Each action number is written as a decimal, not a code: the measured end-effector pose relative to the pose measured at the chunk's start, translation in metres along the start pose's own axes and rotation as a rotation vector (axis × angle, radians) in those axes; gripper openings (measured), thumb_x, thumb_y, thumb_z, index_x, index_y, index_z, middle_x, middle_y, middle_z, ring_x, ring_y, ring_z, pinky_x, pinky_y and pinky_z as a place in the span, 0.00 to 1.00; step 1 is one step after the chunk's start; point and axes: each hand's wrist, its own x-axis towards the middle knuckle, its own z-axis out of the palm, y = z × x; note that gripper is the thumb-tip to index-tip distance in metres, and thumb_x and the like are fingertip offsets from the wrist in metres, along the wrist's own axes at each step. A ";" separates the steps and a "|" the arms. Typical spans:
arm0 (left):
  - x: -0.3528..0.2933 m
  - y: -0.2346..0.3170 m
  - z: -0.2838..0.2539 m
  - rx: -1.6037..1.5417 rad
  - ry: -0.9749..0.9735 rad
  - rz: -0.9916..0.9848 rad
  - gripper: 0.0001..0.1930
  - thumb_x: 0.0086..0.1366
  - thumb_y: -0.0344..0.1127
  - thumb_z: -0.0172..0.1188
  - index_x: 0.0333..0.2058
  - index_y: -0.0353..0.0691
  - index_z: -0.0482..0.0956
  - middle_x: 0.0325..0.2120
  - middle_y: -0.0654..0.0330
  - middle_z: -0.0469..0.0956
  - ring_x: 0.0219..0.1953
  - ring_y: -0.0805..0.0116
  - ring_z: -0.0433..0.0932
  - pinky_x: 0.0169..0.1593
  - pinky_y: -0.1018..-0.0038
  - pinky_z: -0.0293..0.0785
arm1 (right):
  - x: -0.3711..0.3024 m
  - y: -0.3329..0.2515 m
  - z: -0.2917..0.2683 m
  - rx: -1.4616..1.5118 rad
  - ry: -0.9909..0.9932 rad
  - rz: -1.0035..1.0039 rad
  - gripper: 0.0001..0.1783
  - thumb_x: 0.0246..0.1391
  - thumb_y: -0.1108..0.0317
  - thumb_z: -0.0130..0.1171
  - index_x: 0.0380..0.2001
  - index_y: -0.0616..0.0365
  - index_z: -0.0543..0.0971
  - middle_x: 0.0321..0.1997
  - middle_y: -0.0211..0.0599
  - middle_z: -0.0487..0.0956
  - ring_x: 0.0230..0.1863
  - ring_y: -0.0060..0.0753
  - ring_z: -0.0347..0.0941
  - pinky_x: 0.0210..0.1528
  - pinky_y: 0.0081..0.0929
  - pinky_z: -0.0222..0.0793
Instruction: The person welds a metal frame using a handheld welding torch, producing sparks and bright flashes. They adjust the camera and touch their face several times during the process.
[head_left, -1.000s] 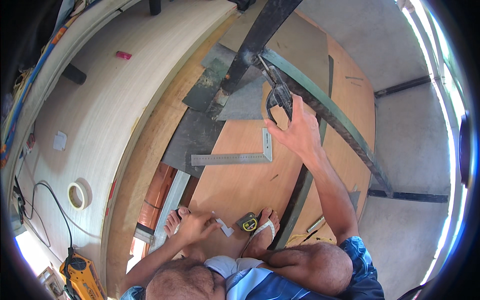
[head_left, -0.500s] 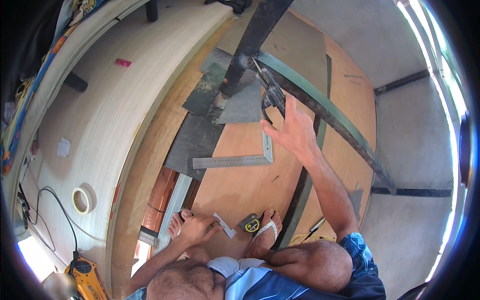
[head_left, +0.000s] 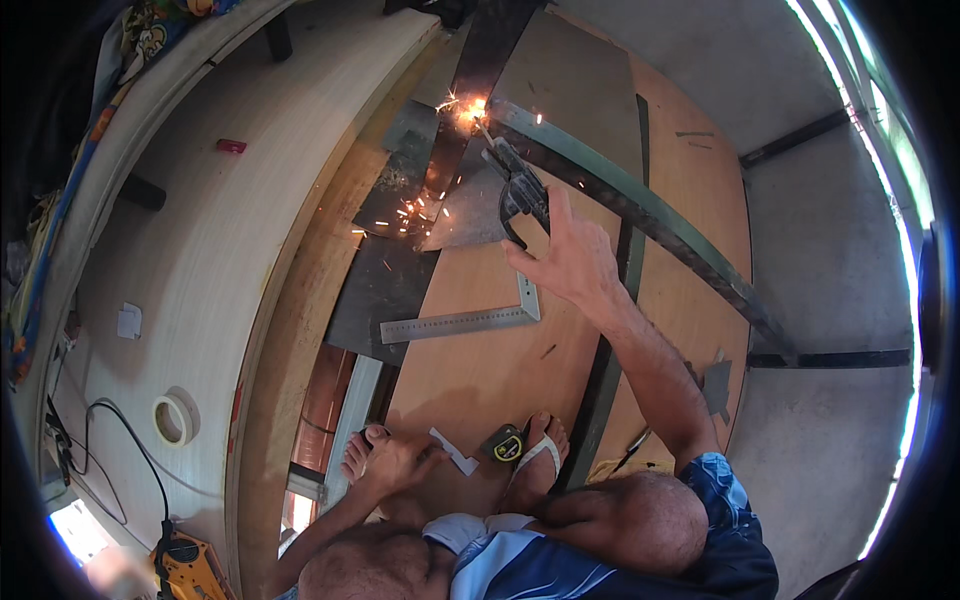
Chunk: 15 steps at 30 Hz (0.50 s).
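Note:
My right hand (head_left: 580, 255) grips a black welding electrode holder (head_left: 525, 195), its thumb stretched along one side. The electrode tip meets the joint between a dark steel bar (head_left: 490, 55) and a long green-grey steel tube (head_left: 620, 190). A bright orange arc glows there. Sparks (head_left: 415, 212) scatter over the dark metal sheets (head_left: 385, 285) below. My left hand (head_left: 395, 465) hangs by my left foot, fingers curled inward, and I see nothing held in it. Close to it lies a small white angled piece (head_left: 455, 452).
A steel try square (head_left: 460, 322) lies on the wooden board. Between my feet sits a tape measure (head_left: 502, 443). On the pale bench at left are a tape roll (head_left: 173, 418), a red object (head_left: 231, 146) and a cable; a yellow power tool (head_left: 190, 568) stands below.
The electrode tip now sparks at the joint, where no arc glowed before. My right hand and the holder appear slightly farther left as the whole view shifts. My left hand stays low.

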 end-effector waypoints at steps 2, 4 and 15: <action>-0.001 0.000 0.001 0.063 0.009 -0.011 0.17 0.69 0.51 0.69 0.43 0.43 0.89 0.33 0.52 0.88 0.36 0.51 0.89 0.43 0.60 0.83 | -0.004 -0.006 -0.004 0.011 0.052 -0.039 0.45 0.51 0.49 0.76 0.61 0.67 0.67 0.35 0.58 0.84 0.35 0.66 0.84 0.36 0.55 0.79; -0.001 -0.002 0.002 0.054 0.089 0.053 0.17 0.70 0.52 0.68 0.41 0.44 0.89 0.30 0.53 0.88 0.34 0.51 0.88 0.41 0.60 0.83 | -0.007 -0.010 -0.006 0.020 0.085 -0.082 0.44 0.51 0.49 0.77 0.59 0.66 0.67 0.35 0.58 0.84 0.34 0.65 0.84 0.36 0.54 0.79; 0.004 -0.003 -0.005 0.058 0.041 -0.024 0.17 0.69 0.53 0.69 0.39 0.45 0.89 0.26 0.54 0.86 0.30 0.51 0.87 0.36 0.59 0.82 | 0.008 -0.011 0.000 -0.029 0.077 -0.053 0.40 0.52 0.48 0.75 0.56 0.64 0.68 0.37 0.55 0.85 0.32 0.59 0.86 0.32 0.50 0.81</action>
